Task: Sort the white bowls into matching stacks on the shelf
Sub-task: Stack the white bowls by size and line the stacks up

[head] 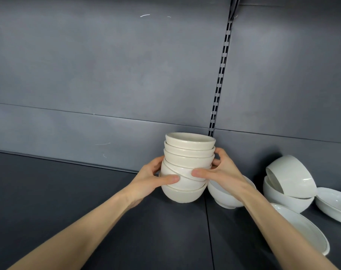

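Note:
A stack of several small cream-white bowls (187,162) stands on the dark shelf (87,201) near its back wall. The upper bowls sit level, the middle ones lie tilted. My left hand (152,178) grips the stack's left side, thumb across the lower bowls. My right hand (220,172) grips the right side, thumb on the front and fingers behind. Just right of the stack, a larger white bowl (222,195) sits partly hidden under my right wrist.
At the right, a deep white bowl (294,176) lies tipped on its side inside another (282,197). A shallow white dish (306,227) lies in front, another (335,205) at the right edge. A slotted upright (220,75) runs up the grey back wall.

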`<state>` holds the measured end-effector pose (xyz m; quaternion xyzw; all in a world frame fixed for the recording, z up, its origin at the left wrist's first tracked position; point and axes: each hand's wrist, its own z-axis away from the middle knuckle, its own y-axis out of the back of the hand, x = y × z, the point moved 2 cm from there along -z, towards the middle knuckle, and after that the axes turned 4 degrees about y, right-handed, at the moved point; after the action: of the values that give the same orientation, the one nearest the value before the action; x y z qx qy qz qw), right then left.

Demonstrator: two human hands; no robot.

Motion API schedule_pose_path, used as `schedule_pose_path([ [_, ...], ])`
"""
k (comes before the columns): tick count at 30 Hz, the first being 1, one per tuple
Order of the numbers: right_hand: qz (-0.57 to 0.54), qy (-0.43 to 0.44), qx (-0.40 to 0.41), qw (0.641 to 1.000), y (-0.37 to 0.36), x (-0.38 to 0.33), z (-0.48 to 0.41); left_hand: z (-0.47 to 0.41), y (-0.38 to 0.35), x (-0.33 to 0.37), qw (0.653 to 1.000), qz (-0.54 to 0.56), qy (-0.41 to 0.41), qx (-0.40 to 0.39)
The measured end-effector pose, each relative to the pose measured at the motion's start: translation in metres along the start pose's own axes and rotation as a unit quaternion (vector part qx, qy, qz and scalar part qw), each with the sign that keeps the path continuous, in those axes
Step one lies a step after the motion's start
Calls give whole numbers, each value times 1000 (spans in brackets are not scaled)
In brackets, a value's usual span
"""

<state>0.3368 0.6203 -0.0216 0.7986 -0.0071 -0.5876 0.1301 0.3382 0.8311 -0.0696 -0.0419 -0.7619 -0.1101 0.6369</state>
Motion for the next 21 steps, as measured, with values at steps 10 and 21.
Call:
schedule_pose_path([
  [10, 20, 16, -7, 1000, 4, -5, -2, -2, -3, -2, 1000, 3, 13, -11],
  [21, 20, 11, -20, 1000, 0, 0, -2, 0, 1, -4, 999, -21, 10, -33],
])
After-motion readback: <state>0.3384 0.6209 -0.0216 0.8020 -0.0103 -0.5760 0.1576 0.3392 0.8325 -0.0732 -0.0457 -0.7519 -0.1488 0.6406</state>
